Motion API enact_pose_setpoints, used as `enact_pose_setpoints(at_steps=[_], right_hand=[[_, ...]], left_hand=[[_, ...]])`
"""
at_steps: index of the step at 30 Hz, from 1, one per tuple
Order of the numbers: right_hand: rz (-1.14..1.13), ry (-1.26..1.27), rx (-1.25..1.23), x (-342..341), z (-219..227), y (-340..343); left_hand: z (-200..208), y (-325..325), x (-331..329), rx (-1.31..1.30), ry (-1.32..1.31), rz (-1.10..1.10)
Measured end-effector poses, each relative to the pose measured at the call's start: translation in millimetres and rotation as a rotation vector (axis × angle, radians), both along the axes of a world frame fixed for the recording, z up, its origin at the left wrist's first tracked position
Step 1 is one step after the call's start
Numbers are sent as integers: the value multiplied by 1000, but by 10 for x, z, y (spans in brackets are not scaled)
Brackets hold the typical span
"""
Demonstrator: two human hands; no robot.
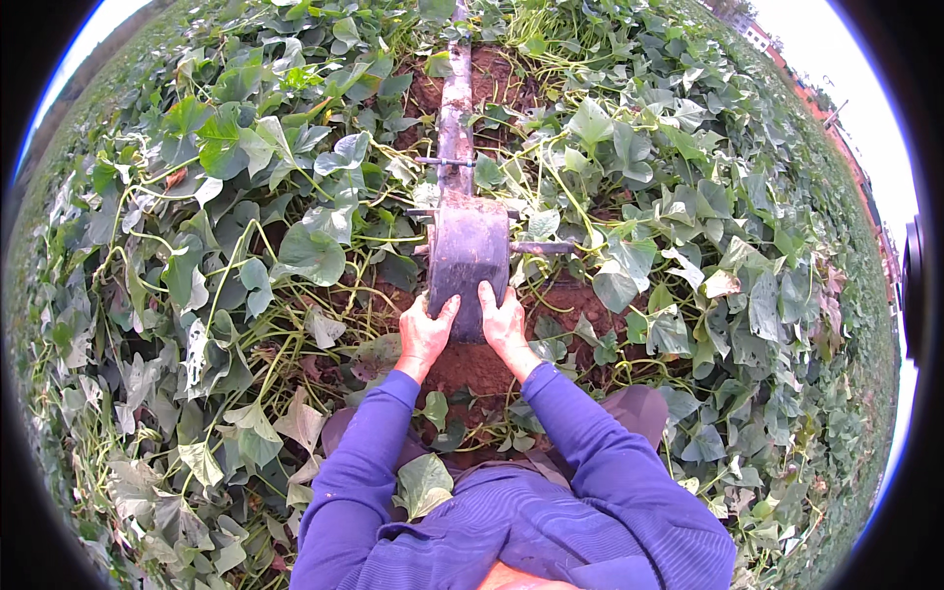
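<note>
In front of me is a dark, rounded, drum-like piece [470, 244] smeared with soil, its kind unclear. It is at the near end of a long, dirt-stained pole [455, 118] that runs straight away from me. My left hand [425, 332] grips the drum-like piece's near left edge, and my right hand [504, 326] grips the near right edge. Both thumbs lie on its front surface, while most of the fingers are hidden beneath or behind it. A thin rod [543, 248] sticks out on its right side. A narrow crosspiece [444, 161] crosses the pole.
Broad green leaves and tangled vines [246, 393] surround me on both sides. Reddish-brown bare soil [479, 374] shows below my hands and along the pole. My knees [637, 413] are bent among the plants. Buildings [757, 37] stand far off at the upper right.
</note>
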State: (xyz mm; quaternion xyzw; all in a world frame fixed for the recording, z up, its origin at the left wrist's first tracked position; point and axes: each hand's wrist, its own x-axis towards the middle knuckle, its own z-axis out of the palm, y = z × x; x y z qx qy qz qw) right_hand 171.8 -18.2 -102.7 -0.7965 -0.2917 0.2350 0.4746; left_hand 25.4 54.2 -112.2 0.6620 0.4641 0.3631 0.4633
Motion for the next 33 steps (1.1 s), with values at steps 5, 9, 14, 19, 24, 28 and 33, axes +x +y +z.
enact_pose_setpoints(at_steps=[5,9,14,19,24,28,33], right_hand=[[65,44,-146,-206,60,-443],[134,83,-214,-293,153,-605],[138,116,-226,-66,51,-288],[138,137,-149,15,247,-108],[237,-521,104,-127,185,-351],[273,-384,66,-121,-91,-40],[267,-339,-1,48,-119,142]], left_hand=[[270,-464,-292,-102,93,-10],[298,-634,-434,-155,172,8],[286,-372,-280,-177,246,10],[388,-14,-121,-195,264,7],[480,514,92,-322,313,-7],[460,954,220,-366,333,7],[463,1145,403,-308,423,-36]])
